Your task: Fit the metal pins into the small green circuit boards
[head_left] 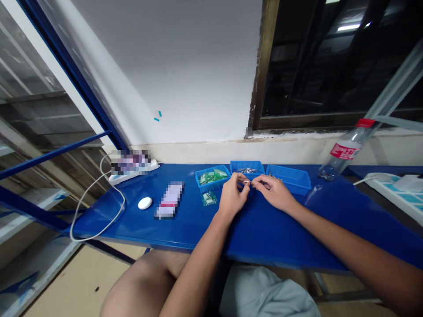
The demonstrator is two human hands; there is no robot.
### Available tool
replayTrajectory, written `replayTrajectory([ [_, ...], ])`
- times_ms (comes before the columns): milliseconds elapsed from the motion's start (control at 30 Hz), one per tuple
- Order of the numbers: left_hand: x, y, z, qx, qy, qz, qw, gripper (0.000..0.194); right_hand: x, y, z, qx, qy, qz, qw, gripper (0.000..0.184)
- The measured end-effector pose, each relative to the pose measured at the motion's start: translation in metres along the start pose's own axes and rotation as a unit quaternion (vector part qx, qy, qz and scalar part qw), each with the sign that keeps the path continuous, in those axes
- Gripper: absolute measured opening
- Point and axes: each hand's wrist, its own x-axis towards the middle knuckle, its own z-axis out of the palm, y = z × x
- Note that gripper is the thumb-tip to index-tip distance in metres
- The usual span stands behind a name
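My left hand (235, 193) and my right hand (272, 189) meet above the blue table, fingertips almost touching. Both are closed in a pinch. Between them shows a thin metal piece (247, 181), too small to name. Just beyond the fingers stands a blue bin (247, 164) with thin metal parts in it. Left of it, another blue bin (213, 185) holds green packets (211, 176). One small green packet (209, 198) lies on the table beside my left hand. A third blue bin (297, 178) is behind my right hand, which partly hides its contents.
On the blue table (317, 233) lie a blurred-out phone (169, 200) and a white oval case (145, 203). A power strip (132, 171) with a white cable (120, 207) is at the left. A plastic bottle (345, 149) stands back right, near a white tray (396, 193).
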Motion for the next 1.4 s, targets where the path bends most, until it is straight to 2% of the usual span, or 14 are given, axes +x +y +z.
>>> replayTrajectory([
  [200,0.0022,0.0003,-0.0007,-0.048,0.012,-0.013,0.999,0.028,-0.0010,-0.0014,0.0017,0.005,-0.068,-0.022,0.997,0.030],
  [333,0.0022,0.0008,-0.0019,-0.005,0.008,0.001,1.000,0.017,-0.0020,-0.0036,0.0021,-0.014,-0.045,-0.017,0.999,0.027],
  [500,0.0021,-0.0004,-0.0026,0.016,-0.006,0.054,0.998,0.017,-0.0015,-0.0020,0.0016,-0.028,-0.029,-0.015,0.999,0.026],
  [633,0.0024,-0.0009,-0.0050,0.030,0.038,0.045,0.998,0.025,-0.0009,-0.0017,0.0015,-0.010,0.002,0.003,1.000,0.028],
  [767,0.0022,0.0009,-0.0079,0.045,0.073,0.032,0.996,0.030,-0.0011,-0.0031,0.0009,-0.028,0.007,0.010,1.000,0.028],
  [1000,0.0001,0.0028,-0.0050,-0.013,-0.010,-0.025,1.000,0.033,-0.0012,-0.0034,0.0004,-0.033,0.013,0.002,0.999,0.028],
  [1233,-0.0004,0.0045,-0.0039,-0.032,-0.003,-0.019,0.999,0.035,-0.0005,-0.0005,-0.0014,-0.039,0.022,0.005,0.999,0.025],
  [1400,-0.0001,-0.0025,-0.0024,-0.022,-0.005,-0.012,1.000,0.036,-0.0006,-0.0042,-0.0029,-0.044,0.034,0.007,0.998,0.025],
])
